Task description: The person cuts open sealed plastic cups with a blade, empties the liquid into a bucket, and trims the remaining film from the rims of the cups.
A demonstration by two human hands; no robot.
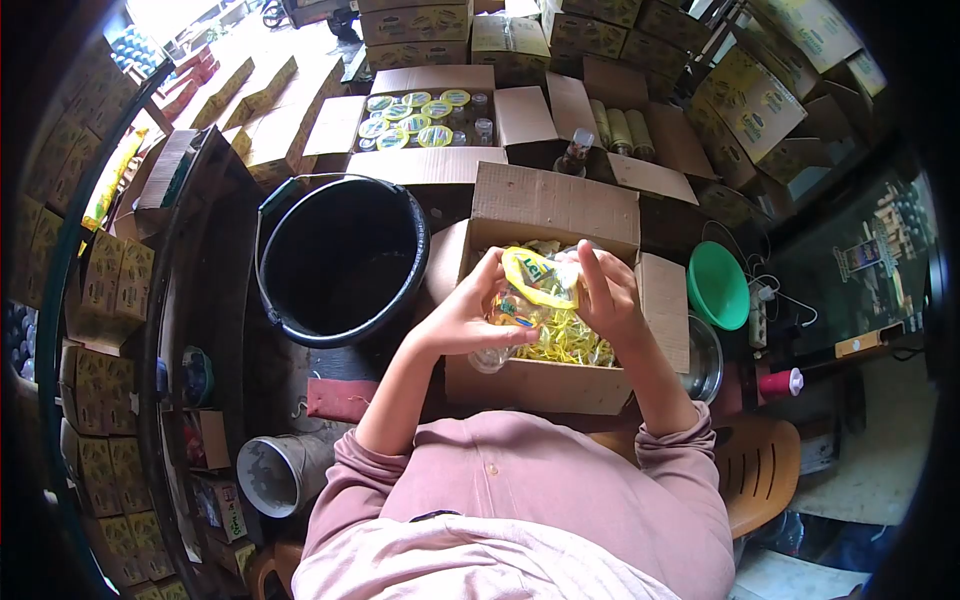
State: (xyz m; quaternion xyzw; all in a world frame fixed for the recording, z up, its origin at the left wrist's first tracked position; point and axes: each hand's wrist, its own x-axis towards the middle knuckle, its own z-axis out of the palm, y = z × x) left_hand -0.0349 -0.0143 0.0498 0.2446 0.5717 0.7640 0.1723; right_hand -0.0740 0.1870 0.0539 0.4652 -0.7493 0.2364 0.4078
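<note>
My left hand (465,312) is wrapped round a clear container (490,357) that looks like a small bottle, its rounded end showing below my fingers. Over it lies a round, yellow-rimmed label (540,278) with green lettering. My right hand (612,295) pinches the label's right edge, the index finger pointing up. Both hands are above an open cardboard box (555,205), which holds many yellow strips (570,342). Parts of the container are hidden behind the label and my fingers.
A black bucket (275,240) stands left of the box. Behind are a carton of yellow-labelled bottles (398,112) and another open carton (685,185). At right are a green bowl (718,285), a metal bowl (708,365) and a pink spool (775,384). Stacked cartons surround the table.
</note>
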